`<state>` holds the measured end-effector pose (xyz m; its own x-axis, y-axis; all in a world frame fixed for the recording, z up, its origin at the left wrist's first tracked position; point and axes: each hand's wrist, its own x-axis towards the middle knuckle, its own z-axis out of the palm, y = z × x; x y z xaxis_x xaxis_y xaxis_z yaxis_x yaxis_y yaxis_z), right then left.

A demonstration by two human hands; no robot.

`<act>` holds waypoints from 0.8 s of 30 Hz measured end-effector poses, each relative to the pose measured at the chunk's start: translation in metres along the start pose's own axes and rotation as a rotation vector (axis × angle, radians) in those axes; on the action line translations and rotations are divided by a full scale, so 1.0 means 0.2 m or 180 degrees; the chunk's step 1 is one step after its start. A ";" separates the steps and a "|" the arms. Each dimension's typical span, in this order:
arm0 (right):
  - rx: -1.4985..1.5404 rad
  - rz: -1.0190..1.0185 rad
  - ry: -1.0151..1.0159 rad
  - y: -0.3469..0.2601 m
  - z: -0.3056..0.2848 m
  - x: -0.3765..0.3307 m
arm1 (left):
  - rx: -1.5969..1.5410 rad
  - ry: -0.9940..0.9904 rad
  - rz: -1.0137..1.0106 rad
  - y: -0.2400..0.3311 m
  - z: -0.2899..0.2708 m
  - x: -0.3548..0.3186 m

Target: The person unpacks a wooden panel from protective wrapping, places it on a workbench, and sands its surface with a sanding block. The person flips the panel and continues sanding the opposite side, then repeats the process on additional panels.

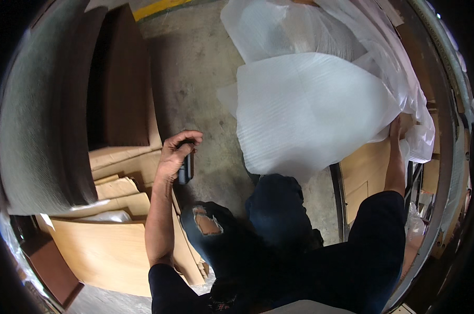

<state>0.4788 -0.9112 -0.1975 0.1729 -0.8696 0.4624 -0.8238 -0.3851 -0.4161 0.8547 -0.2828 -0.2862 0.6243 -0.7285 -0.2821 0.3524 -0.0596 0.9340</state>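
Note:
My left hand [178,152] is held out over the floor with its fingers curled. It is closed on a dark, oblong handheld object [184,173], whose exact kind I cannot make out. To the right, my right hand [395,128] reaches up to the edge of a large white foam sheet [305,110], its fingers mostly hidden by the wrapping. The sheet drapes over a bulky thing that is covered in clear plastic film [321,29]. Beside my right forearm, the loose end of the film hangs down over brown cardboard [366,162].
A grey-green padded piece [43,115] stands at the left, next to a brown box-like panel [124,83]. Flattened cardboard [106,251] leans below it. Concrete floor [195,78] runs between, with a yellow line [158,8] at the far end. A metal frame [449,172] borders the right.

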 end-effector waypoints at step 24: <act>-0.2798 -0.1160 -0.1494 -0.39 0.05 0.78 | 0.0949 0.0157 0.1368 0.46 0.45 1.32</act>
<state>0.5753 -1.0196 -0.1011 0.5247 -0.8511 0.0184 -0.7486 -0.4510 0.4860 0.9897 -0.5413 -0.2545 0.7035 -0.6974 0.1369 -0.1518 0.0407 0.9876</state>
